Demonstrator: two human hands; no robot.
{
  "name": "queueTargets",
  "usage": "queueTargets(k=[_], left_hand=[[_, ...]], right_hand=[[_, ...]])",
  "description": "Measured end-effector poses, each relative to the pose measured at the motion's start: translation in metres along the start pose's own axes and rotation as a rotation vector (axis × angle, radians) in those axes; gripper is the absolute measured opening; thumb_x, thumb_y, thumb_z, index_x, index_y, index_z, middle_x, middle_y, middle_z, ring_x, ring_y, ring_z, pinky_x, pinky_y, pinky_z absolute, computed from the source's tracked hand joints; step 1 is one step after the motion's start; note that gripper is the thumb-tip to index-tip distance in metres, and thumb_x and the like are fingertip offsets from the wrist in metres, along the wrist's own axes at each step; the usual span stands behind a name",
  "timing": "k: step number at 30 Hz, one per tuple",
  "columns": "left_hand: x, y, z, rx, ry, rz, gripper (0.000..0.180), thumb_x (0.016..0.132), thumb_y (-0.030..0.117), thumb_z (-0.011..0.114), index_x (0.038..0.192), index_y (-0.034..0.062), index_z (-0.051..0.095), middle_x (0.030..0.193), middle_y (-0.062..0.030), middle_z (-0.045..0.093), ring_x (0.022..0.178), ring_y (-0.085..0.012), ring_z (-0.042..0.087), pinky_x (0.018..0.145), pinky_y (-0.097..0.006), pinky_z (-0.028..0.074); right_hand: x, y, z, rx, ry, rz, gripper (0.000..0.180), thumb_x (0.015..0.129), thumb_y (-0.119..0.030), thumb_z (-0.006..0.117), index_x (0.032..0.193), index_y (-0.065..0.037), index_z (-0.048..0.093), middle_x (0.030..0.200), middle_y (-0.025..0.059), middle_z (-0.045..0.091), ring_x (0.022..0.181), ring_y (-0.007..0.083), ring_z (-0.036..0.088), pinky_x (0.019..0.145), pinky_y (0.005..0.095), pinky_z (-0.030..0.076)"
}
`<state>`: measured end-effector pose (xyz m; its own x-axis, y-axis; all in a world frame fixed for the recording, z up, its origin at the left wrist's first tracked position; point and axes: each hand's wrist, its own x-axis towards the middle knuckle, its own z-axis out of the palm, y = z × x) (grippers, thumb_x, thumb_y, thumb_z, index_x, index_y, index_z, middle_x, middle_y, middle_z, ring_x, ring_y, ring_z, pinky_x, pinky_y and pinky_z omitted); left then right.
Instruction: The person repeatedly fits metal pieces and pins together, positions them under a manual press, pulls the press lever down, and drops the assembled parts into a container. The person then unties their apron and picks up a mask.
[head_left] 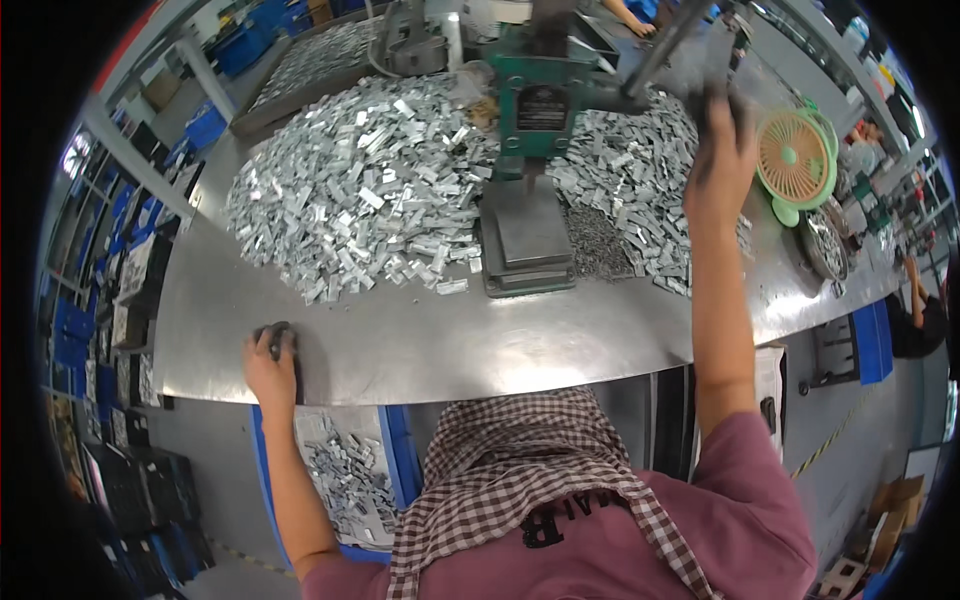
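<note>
My left hand [271, 366] rests at the front edge of the metal table, left of the press. Its fingers are curled in and dark at the tips; whether a small part is inside them is hidden. My right hand [718, 170] is raised beyond the right-hand pile, near the lever [665, 55] of a green hand press [541, 110]. Motion smears its dark fingertips, so I cannot see what they grip, if anything. The press stands on a grey steel base [530, 235] mid-table. Small silvery metal pieces [365, 190] are heaped to its left, more metal pieces [635, 165] to its right.
Dark small scraps [597, 245] lie right of the press base. A green fan [793, 155] and a round pan of parts [826, 248] stand at the right. Below the table's front edge [440, 385] is a blue bin [400, 455] holding metal pieces. Another person's arm [628, 17] shows at the back.
</note>
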<state>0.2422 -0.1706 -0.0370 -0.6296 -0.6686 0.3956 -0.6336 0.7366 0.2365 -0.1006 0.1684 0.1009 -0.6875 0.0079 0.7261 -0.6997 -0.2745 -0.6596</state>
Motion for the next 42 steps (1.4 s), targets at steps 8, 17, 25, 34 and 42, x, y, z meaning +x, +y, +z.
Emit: queueTargets(k=[8, 17, 25, 34, 42], left_hand=[[0.013, 0.096, 0.000, -0.169, 0.106, 0.388, 0.031, 0.075, 0.009, 0.062, 0.105, 0.0094, 0.059, 0.115, -0.0137, 0.052, 0.105, -0.0334, 0.049, 0.091, -0.043, 0.038], [-0.029, 0.177, -0.013, -0.178, 0.074, 0.984, 0.029, 0.070, 0.005, 0.056, 0.099, 0.0086, 0.060, 0.122, -0.0082, 0.053, 0.119, -0.0272, 0.046, 0.096, -0.045, 0.034], [-0.047, 0.161, -0.037, -0.128, 0.128, 1.125, 0.020, 0.076, 0.010, 0.053, 0.093, 0.0069, 0.063, 0.115, -0.0071, 0.057, 0.113, -0.0225, 0.051, 0.096, -0.043, 0.038], [-0.103, 0.085, -0.114, -0.019, 0.014, 1.087, 0.016, 0.072, 0.009, 0.059, 0.087, 0.0067, 0.065, 0.102, -0.0095, 0.063, 0.099, -0.0235, 0.060, 0.086, -0.042, 0.044], [-0.082, 0.072, -0.115, -0.064, 0.197, 0.403, 0.029, 0.072, -0.002, 0.061, 0.101, 0.0054, 0.061, 0.106, -0.0111, 0.059, 0.101, -0.0302, 0.055, 0.083, -0.039, 0.045]], right_hand=[[-0.119, 0.017, 0.024, -0.791, -0.985, -0.288, 0.051, 0.082, -0.035, 0.057, 0.122, -0.005, 0.045, 0.122, 0.0182, 0.048, 0.118, 0.0341, 0.041, 0.099, 0.0462, 0.031], [-0.119, -0.023, 0.016, -0.141, -0.925, 0.371, 0.026, 0.087, -0.022, 0.055, 0.104, -0.003, 0.061, 0.095, 0.0098, 0.065, 0.083, 0.0206, 0.061, 0.076, 0.0309, 0.047], [-0.141, -0.019, 0.062, 0.328, -1.087, 0.851, 0.033, 0.087, -0.028, 0.058, 0.100, 0.001, 0.061, 0.086, 0.0031, 0.061, 0.077, 0.0109, 0.054, 0.068, 0.0244, 0.043], [-0.234, -0.045, 0.144, 0.744, -1.334, 1.329, 0.022, 0.081, -0.020, 0.059, 0.087, 0.000, 0.064, 0.073, 0.0042, 0.061, 0.064, 0.0115, 0.055, 0.057, 0.0239, 0.044], [-0.368, -0.054, 0.168, 0.092, -1.326, -0.569, 0.013, 0.071, -0.015, 0.059, 0.082, -0.008, 0.059, 0.077, 0.0114, 0.059, 0.077, 0.0202, 0.059, 0.063, 0.0355, 0.046]])
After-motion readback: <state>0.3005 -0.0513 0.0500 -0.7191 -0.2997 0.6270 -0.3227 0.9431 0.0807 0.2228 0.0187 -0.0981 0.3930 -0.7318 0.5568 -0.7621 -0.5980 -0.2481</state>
